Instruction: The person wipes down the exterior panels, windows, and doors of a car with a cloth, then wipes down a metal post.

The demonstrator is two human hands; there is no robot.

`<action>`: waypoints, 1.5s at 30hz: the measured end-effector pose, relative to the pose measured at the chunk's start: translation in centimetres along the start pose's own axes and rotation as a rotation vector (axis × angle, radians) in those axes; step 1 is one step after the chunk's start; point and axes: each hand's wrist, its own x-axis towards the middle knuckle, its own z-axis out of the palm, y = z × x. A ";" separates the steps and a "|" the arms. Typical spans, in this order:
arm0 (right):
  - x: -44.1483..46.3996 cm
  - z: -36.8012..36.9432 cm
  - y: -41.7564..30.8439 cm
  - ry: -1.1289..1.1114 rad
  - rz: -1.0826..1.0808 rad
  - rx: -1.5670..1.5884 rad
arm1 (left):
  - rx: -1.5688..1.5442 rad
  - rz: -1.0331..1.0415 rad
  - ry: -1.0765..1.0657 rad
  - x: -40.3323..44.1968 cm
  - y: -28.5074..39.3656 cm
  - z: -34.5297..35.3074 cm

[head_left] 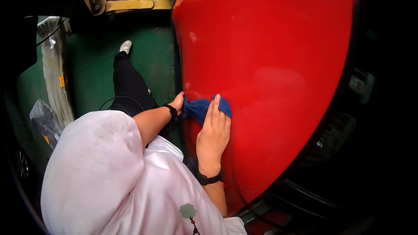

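A large glossy red panel (270, 69) with a dark edge fills the middle and right. On its left part lies a bunched blue cloth (198, 109). My right hand (214, 132) rests flat over the cloth's right end, with its fingers stretched out and close together, pressing it on the red surface. At the panel's left edge my left hand (177, 103) is closed around the cloth's other end; some of its fingers are hidden. Both wrists wear black bands.
Long plastic-wrapped items (56, 74) lie on the green floor (91, 61) at the left. A yellow metal frame (135, 4) stands at the upper left. Dark equipment lies beyond the panel's right edge. A thin cable hangs beside my right forearm.
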 end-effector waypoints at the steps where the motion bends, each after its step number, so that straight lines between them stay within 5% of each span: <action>1: 0.2 -0.5 -0.3 0.018 0.004 0.008 | 0.015 -0.042 -0.001 -1.0 1.6 0.9; 6: 0.4 0.2 -1.0 0.191 0.198 -0.233 | -0.090 0.013 0.025 -4.3 11.0 6.7; 10: -2.5 -3.3 0.7 0.544 0.484 -0.282 | 0.231 0.457 0.162 -13.6 13.6 15.6; 14: -3.6 -4.1 3.9 0.733 0.573 -0.142 | 0.808 1.134 -0.129 -18.8 12.5 21.9; 16: -3.3 -5.0 4.1 0.755 0.598 -0.164 | 1.093 1.357 -0.404 -23.8 13.0 24.3; 20: -1.5 -7.2 4.7 0.740 0.630 -0.251 | 1.511 1.583 -0.533 -26.5 15.4 28.2; 25: 0.9 -11.0 5.4 0.827 0.772 -0.378 | 2.004 1.740 -0.659 -30.0 18.6 34.9; 28: 3.7 -13.6 5.6 0.930 0.819 -0.369 | 1.974 1.736 -0.828 -30.8 22.2 37.1; 38: 3.4 -28.5 13.0 1.193 0.707 -0.449 | 2.161 1.882 -0.758 -31.7 17.3 36.5; 45: 14.2 -34.1 14.6 1.419 0.595 -0.493 | 2.211 1.977 -0.745 -32.5 21.0 36.8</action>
